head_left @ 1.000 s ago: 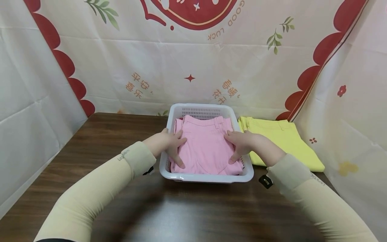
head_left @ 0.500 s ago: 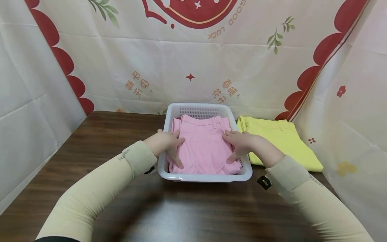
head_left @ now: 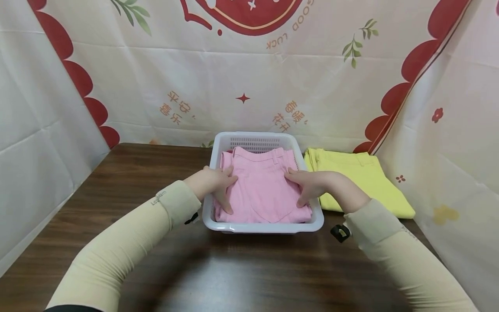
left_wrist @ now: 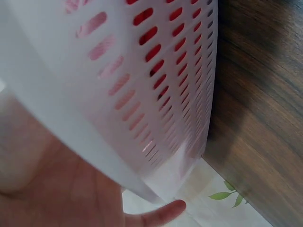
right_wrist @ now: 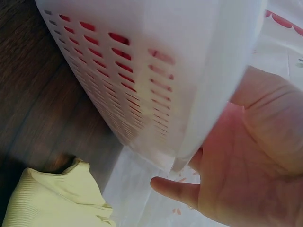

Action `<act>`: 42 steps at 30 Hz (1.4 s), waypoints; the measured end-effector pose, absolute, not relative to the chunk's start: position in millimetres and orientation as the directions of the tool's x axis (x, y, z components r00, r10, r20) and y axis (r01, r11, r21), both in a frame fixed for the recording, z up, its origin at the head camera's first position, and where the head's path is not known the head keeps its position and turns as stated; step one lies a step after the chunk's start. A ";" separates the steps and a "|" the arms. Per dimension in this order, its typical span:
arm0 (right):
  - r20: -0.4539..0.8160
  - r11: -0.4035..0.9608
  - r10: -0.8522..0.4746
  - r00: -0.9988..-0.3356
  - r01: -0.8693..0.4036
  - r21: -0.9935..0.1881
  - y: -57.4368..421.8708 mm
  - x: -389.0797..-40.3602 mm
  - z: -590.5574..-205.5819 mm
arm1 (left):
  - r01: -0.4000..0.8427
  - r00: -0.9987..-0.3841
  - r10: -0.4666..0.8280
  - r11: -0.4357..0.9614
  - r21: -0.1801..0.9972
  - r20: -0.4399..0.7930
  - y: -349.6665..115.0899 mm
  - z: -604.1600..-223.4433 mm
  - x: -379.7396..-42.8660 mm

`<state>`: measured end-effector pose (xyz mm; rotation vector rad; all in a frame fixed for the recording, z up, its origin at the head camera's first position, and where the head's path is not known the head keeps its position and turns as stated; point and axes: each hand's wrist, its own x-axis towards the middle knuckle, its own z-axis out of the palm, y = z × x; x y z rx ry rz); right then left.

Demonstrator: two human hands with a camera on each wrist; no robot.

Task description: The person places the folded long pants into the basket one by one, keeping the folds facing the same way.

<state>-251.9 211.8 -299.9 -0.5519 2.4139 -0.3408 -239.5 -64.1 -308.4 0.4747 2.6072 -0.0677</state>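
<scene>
Folded pink trousers lie in a white plastic basket, waistband towards the back. My left hand reaches over the basket's left rim, thumb and fingers spread against the trousers' left side. On the opposite side, my right hand touches their right edge, its fingertips resting on the cloth. Both wrist views show the palms above the rim, with a little finger stretched out in the left one. Red cloth shows through the basket's slots, beneath the pink trousers.
Folded yellow trousers lie on the dark wooden table, right of the basket. A printed cloth backdrop hangs behind the table, with more fabric along both sides.
Both hands stay at the sides of the pink trousers. The right hand's fingers have drawn in slightly along the cloth edge. The whole view has shifted a little.
</scene>
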 end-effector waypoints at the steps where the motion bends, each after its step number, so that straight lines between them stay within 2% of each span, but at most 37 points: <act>1: -0.523 0.875 -0.469 -0.712 -0.295 -0.384 211.6 -251.7 -300.0 | 0.335 -0.823 0.316 0.941 0.046 -0.472 -64.7 -308.5 -239.9; 4: -0.495 0.858 -0.493 -0.715 -0.305 -0.413 212.7 -248.1 -302.3 | 0.346 -0.811 0.326 0.937 0.051 -0.486 -66.9 -309.8 -242.8; 6: -0.456 0.837 -0.528 -0.716 -0.347 -0.423 215.3 -243.5 -304.2 | 0.380 -0.781 0.362 0.922 0.072 -0.509 -68.5 -308.8 -246.6; 10: -0.367 0.800 -0.583 -0.725 -0.434 -0.415 220.9 -232.2 -307.1 | 0.429 -0.701 0.484 0.873 0.232 -0.523 -74.5 -301.3 -258.4; 11: -0.347 0.795 -0.590 -0.729 -0.449 -0.408 221.8 -229.6 -307.5 | 0.422 -0.697 0.504 0.863 0.277 -0.510 -75.7 -298.9 -261.5; 14: -0.297 0.795 -0.592 -0.749 -0.484 -0.367 223.2 -222.6 -309.5 | 0.387 -0.753 0.505 0.858 0.338 -0.421 -77.5 -292.1 -271.6; 17: -0.242 0.792 -0.600 -0.762 -0.522 -0.316 224.1 -216.5 -312.8 | 0.359 -0.830 0.459 0.874 0.327 -0.316 -74.5 -285.4 -281.8; 19: -0.199 0.782 -0.612 -0.765 -0.550 -0.293 224.4 -212.4 -314.6 | 0.344 -0.858 0.430 0.887 0.308 -0.281 -70.8 -279.4 -289.4; 25: -0.084 0.759 -0.631 -0.772 -0.590 -0.276 228.7 -199.6 -319.9 | 0.325 -0.863 0.413 0.895 0.305 -0.291 -56.9 -268.2 -310.4; 30: -0.051 0.754 -0.624 -0.780 -0.584 -0.299 232.5 -187.2 -322.5 | 0.288 -0.880 0.391 0.891 0.350 -0.271 -47.5 -273.7 -320.8; 35: 0.008 0.733 -0.649 -0.761 -0.627 -0.263 234.3 -180.1 -325.1 | 0.236 -0.893 0.349 0.901 0.365 -0.284 -44.8 -285.2 -327.9; 38: 0.042 0.726 -0.649 -0.760 -0.635 -0.265 234.8 -179.3 -326.4 | 0.186 -0.898 0.306 0.915 0.358 -0.315 -45.0 -291.0 -329.8; 42: 0.046 0.722 -0.642 -0.766 -0.623 -0.299 234.9 -179.0 -328.2 | 0.190 -0.906 0.290 0.930 0.313 -0.310 -44.3 -297.7 -330.5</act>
